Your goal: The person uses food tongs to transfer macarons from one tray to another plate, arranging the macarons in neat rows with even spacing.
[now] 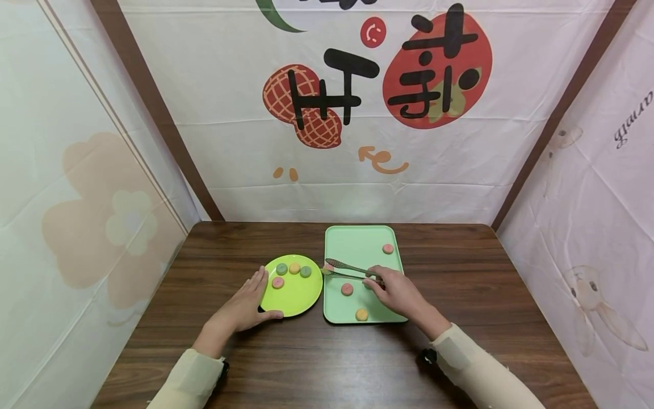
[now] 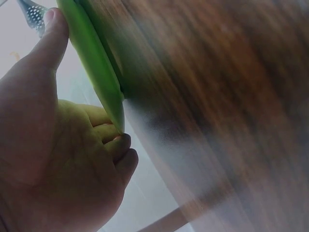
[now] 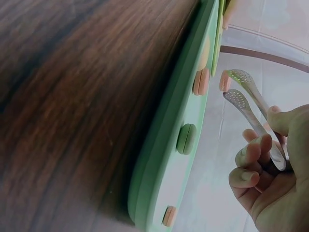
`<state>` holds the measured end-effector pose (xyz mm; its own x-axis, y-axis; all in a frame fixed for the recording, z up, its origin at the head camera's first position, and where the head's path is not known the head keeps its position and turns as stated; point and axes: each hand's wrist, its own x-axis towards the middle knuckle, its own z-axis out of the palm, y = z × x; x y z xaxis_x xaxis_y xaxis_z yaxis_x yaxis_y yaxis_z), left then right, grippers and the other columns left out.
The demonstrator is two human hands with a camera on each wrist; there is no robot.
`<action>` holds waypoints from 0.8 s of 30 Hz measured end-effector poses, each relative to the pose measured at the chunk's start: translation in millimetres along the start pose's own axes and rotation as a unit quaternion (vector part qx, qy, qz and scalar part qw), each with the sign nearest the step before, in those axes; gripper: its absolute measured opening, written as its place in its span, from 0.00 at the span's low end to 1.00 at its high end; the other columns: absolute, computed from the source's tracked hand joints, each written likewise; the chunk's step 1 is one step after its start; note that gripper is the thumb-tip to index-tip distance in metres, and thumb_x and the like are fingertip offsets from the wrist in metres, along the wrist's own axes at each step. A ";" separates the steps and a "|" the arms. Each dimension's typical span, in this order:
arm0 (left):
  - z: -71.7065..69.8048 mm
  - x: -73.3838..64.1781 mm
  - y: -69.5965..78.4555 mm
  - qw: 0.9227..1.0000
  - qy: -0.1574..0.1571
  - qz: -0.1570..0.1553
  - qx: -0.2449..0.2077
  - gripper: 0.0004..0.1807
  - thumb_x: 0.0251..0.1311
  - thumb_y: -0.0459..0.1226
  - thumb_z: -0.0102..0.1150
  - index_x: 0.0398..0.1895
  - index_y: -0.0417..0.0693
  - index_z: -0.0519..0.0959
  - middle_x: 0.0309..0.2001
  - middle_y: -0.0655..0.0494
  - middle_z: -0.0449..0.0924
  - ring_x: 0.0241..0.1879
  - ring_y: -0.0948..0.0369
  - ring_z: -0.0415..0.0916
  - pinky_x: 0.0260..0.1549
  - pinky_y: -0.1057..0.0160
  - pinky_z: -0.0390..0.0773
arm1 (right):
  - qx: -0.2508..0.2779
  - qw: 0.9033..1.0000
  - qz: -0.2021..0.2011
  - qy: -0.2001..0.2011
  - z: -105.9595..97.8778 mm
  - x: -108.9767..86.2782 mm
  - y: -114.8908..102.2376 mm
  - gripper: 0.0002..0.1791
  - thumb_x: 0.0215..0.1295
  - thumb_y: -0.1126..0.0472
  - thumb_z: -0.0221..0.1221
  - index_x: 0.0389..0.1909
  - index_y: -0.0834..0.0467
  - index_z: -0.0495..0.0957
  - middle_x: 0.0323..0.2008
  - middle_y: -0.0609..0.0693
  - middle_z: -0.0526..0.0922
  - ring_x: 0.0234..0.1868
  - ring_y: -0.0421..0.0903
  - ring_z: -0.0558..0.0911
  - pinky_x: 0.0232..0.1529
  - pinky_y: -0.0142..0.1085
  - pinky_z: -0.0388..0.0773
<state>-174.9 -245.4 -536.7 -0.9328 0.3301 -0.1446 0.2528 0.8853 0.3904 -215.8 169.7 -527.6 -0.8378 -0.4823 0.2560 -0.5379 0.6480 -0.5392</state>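
Observation:
My right hand (image 1: 397, 289) grips metal tongs (image 1: 352, 267) above the tray's left side, near the plate. A pink macaron (image 3: 225, 80) sits at the perforated tips of the tongs. On the light green tray (image 1: 365, 238) lie pink macarons (image 1: 388, 249), a yellow one (image 1: 361, 314) and a green macaron (image 3: 186, 138) partly hidden under my right hand in the head view. My left hand (image 1: 244, 304) rests against the left rim of the lime plate (image 1: 301, 301), fingers extended and thumb at its near edge. Several macarons (image 1: 278, 282), pink, green and yellow, lie on the plate.
Plate and tray stand side by side on a dark wood table (image 1: 327, 363). Behind the table hangs a white printed cloth (image 1: 230, 147), with more cloth walls to the left and right.

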 end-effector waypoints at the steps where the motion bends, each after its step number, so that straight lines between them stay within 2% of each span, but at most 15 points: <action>1: 0.1 0.0 -0.2 1.000 0.000 0.000 0.000 0.69 0.64 0.68 0.66 0.85 0.26 0.43 0.85 0.29 0.38 0.85 0.37 0.41 0.82 0.37 0.51 | 0.000 1.000 -0.003 0.001 0.1 0.3 -0.6 0.09 0.81 0.51 0.63 0.49 0.51 0.85 0.27 0.35 0.76 0.22 0.34 0.68 0.25 0.32 0.69; 13: 0.4 0.3 -0.5 1.000 0.002 0.004 0.002 0.69 0.64 0.68 0.66 0.85 0.26 0.44 0.85 0.29 0.39 0.85 0.37 0.42 0.81 0.37 0.51 | 0.012 1.000 -0.012 -0.011 8.8 5.9 -8.2 0.17 0.82 0.50 0.61 0.54 0.59 0.85 0.23 0.38 0.73 0.21 0.33 0.65 0.23 0.32 0.67; 24: -0.3 -0.2 0.5 1.000 -0.001 0.001 0.004 0.68 0.65 0.68 0.65 0.85 0.26 0.44 0.86 0.29 0.38 0.85 0.37 0.41 0.82 0.37 0.51 | 0.013 0.999 -0.037 -0.013 17.1 12.7 -17.1 0.13 0.81 0.51 0.62 0.53 0.56 0.85 0.24 0.36 0.77 0.21 0.32 0.68 0.24 0.31 0.71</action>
<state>-174.6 -245.1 -536.2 -0.9317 0.3327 -0.1455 0.2570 0.8872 0.3832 -215.6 142.4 -528.9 -0.7931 -0.5436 0.2746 -0.5949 0.5949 -0.5405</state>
